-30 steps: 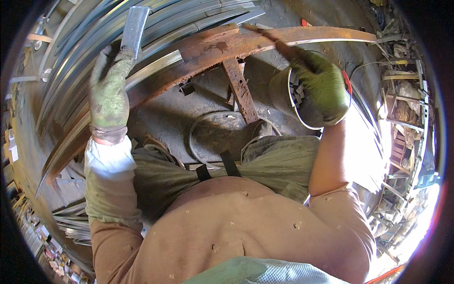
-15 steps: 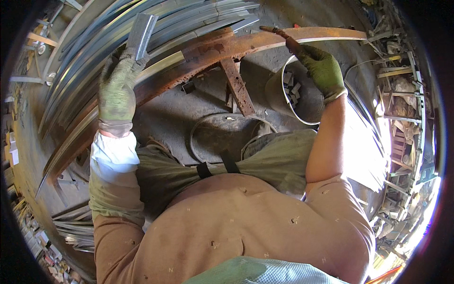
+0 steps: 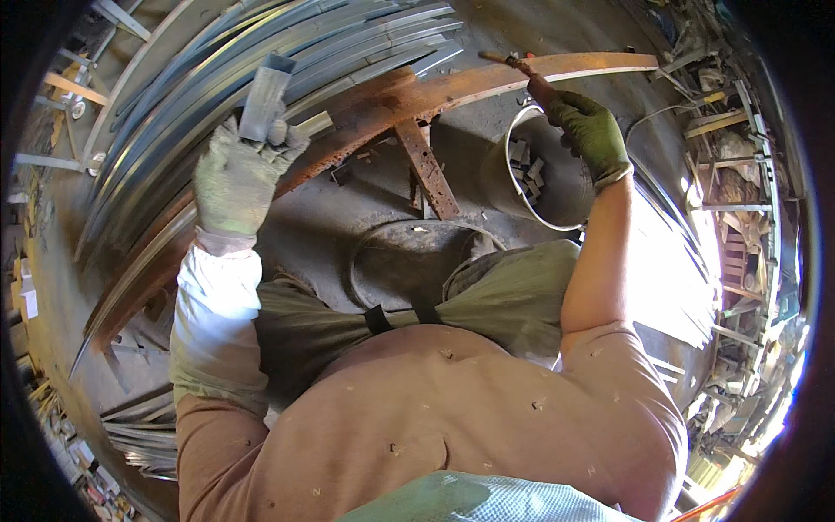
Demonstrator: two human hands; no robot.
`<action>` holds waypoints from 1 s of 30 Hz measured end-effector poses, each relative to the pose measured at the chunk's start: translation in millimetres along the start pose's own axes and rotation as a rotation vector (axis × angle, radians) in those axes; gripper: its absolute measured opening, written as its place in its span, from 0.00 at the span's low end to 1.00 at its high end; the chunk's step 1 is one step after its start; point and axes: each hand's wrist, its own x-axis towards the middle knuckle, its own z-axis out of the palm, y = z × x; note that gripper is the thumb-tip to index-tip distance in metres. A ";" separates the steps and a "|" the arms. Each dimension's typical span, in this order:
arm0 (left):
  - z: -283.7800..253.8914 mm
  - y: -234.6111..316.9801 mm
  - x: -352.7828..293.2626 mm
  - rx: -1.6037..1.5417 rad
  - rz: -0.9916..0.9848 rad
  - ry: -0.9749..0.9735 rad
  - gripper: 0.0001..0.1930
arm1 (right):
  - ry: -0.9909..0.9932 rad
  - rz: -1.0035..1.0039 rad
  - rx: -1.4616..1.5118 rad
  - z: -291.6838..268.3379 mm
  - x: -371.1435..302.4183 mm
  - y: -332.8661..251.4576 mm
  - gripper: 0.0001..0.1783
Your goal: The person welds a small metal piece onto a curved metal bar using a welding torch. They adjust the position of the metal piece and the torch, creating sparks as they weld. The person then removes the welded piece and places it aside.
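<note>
My left hand (image 3: 233,187), in a green-grey work glove, grips a short grey metal block (image 3: 263,97) that stands up from its fingers. The same hand lies over a long narrow metal strip (image 3: 178,228), whose cut end shows just right of the fingers. That strip runs along a curved rusty beam (image 3: 474,85) with a rusty leg-like bar (image 3: 426,170). My gloved right hand (image 3: 591,135) is closed round a rusty, slim-ended hand tool (image 3: 541,89). Its thin tip points left above the beam; its exact kind is unclear.
Below my right hand stands a grey bucket (image 3: 564,209) with small metal offcuts (image 3: 527,172) inside. Many long metal strips (image 3: 348,45) lie bundled beyond the beam. A hoop (image 3: 352,261) lies on the floor by my legs. Racks and scrap (image 3: 739,174) line the right side.
My left hand has moved right along the strip towards its cut end, with the block tilting in its fingers. My right hand keeps the tool in nearly the same place.
</note>
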 end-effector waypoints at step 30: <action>76.3 -86.8 -35.2 1.146 -0.030 -0.074 0.21 | -0.231 -0.598 0.507 145.7 -69.0 -69.3 0.58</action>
